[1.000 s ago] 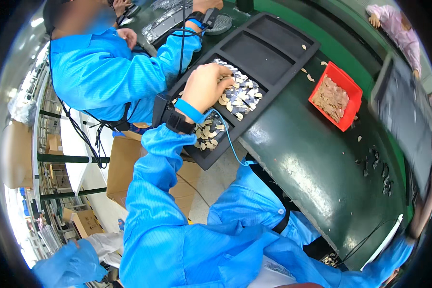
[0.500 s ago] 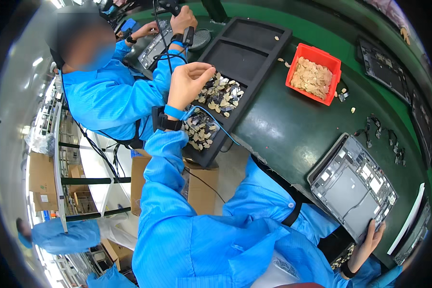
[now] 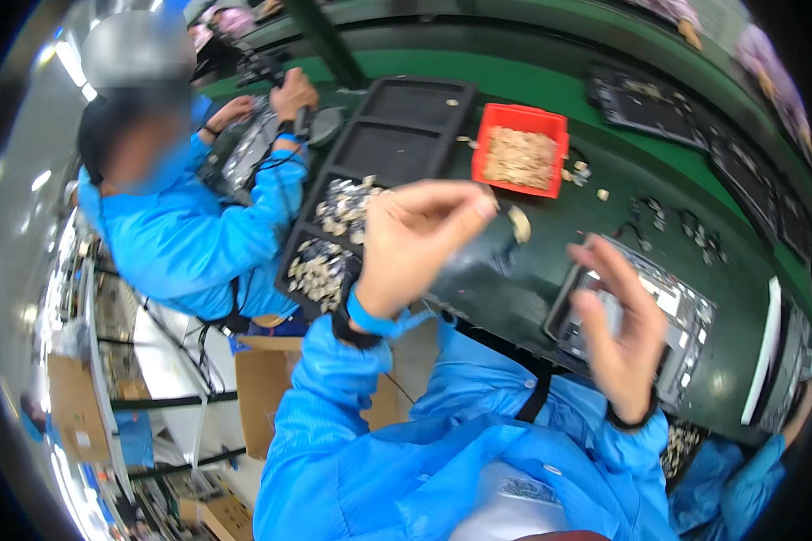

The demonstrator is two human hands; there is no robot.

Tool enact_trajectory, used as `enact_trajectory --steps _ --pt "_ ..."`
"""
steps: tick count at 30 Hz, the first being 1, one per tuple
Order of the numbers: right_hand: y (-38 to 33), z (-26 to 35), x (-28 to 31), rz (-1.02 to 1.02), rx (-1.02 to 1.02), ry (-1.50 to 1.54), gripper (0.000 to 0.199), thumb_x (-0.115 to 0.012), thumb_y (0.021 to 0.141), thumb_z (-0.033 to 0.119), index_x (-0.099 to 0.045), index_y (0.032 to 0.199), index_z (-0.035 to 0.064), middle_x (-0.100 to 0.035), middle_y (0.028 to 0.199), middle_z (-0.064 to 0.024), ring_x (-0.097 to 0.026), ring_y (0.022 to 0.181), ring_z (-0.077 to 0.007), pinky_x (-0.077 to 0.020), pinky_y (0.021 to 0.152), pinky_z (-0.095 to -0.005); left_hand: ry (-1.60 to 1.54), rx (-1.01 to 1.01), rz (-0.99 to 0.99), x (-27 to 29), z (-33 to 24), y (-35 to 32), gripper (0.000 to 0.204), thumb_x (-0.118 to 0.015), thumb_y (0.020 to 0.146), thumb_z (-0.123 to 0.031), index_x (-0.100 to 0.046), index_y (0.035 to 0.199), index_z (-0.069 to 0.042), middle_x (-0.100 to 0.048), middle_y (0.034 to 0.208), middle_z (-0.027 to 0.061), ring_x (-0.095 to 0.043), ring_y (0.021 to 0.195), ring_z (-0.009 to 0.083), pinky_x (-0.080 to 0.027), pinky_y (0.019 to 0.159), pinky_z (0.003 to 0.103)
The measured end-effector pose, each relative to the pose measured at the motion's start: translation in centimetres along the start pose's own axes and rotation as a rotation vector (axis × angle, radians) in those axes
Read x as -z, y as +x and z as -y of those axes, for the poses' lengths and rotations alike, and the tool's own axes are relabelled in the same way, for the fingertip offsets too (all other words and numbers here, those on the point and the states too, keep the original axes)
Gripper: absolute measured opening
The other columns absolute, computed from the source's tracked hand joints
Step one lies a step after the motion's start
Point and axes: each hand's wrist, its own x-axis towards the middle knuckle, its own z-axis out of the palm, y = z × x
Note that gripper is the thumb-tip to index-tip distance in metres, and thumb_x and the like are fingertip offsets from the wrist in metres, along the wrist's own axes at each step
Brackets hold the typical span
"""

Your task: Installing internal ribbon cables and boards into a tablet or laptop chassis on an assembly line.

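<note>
My left hand [image 3: 424,243] is raised over the table's near edge, thumb and finger pinched together. Just off those fingertips hangs a small blurred cream-and-dark strip [image 3: 519,225], seemingly held by them. My right hand [image 3: 624,338] is open, fingers apart, above an opened laptop base [image 3: 686,302] and hiding part of it. The base lies on the green table with its inner boards and grey battery area exposed. Beyond the left hand is a black compartment tray [image 3: 392,149], with many small cream and dark pieces in its two nearer compartments.
A red bin [image 3: 523,113] of cream pieces stands mid-table. Dark cable parts [image 3: 645,221] lie behind the laptop base. More laptop parts [image 3: 650,108] line the far right. At left a co-worker in blue [image 3: 189,234] handles a device. Cardboard boxes [image 3: 262,388] stand below the table.
My left hand has moved right from the tray toward the laptop base, and the cream-and-dark strip now shows. My right hand has left the base's edge and risen over it. The view has shifted.
</note>
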Motion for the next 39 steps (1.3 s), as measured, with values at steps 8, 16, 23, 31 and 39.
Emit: enact_trajectory --steps 8,16,23,31,39 --pt "-0.7 -1.5 -2.5 -0.128 -0.107 0.035 0.022 -0.065 0.102 0.008 -0.073 0.118 -0.0046 -0.076 0.110 -0.0143 -0.071 0.098 -0.0177 -0.0559 0.087 -0.0300 -0.260 0.056 0.004 -6.6 3.3 -3.4 0.031 -0.077 0.092 -0.002 -0.066 0.121 0.002 -0.076 0.096 0.0126 -0.073 0.092 0.0167 -0.061 0.081 0.031" --pt "0.1 -6.4 0.9 -0.065 -0.034 -0.130 0.036 -0.053 0.108 0.009 -0.059 0.138 -0.0107 -0.066 0.136 -0.0181 -0.065 0.119 -0.0200 -0.0492 0.104 -0.0306 0.075 -0.418 -0.025 -8.7 4.5 -3.6 0.031 -0.082 0.082 -0.017 -0.077 0.106 0.001 -0.074 0.084 0.0148 -0.067 0.078 0.0301 -0.051 0.073 0.038" --pt "0.2 -3.5 2.6 0.225 -0.362 -0.069 0.083 -0.070 0.099 0.042 -0.035 0.157 -0.0048 -0.046 0.157 -0.0246 -0.044 0.146 -0.0288 -0.0243 0.124 -0.0409 0.160 -0.540 0.133 -6.9 5.9 -2.0 0.019 -0.074 0.086 -0.013 -0.075 0.100 0.000 -0.074 0.089 0.0118 -0.067 0.085 0.0288 -0.050 0.079 0.037" --pt "0.4 -2.7 0.9 0.057 -0.201 -0.064 0.027 -0.062 0.101 0.004 -0.070 0.124 -0.0078 -0.076 0.111 -0.0155 -0.068 0.101 -0.0160 -0.0530 0.093 -0.0296 0.581 -0.800 0.112 -5.4 5.0 -1.8 0.023 -0.079 0.085 -0.014 -0.074 0.104 -0.002 -0.075 0.111 0.0135 -0.074 0.095 0.0261 -0.057 0.073 0.035" --pt "0.8 -3.7 0.2 0.149 -0.040 -0.009 0.026 -0.062 0.100 0.008 -0.069 0.124 0.0038 -0.073 0.092 -0.0213 -0.074 0.082 -0.0330 -0.0573 0.072 -0.0393 0.777 -0.716 0.228 -6.1 4.1 -0.2 0.027 -0.085 0.070 -0.002 -0.075 0.096 0.001 -0.078 0.094 0.0145 -0.074 0.077 0.0278 -0.054 0.068 0.036"
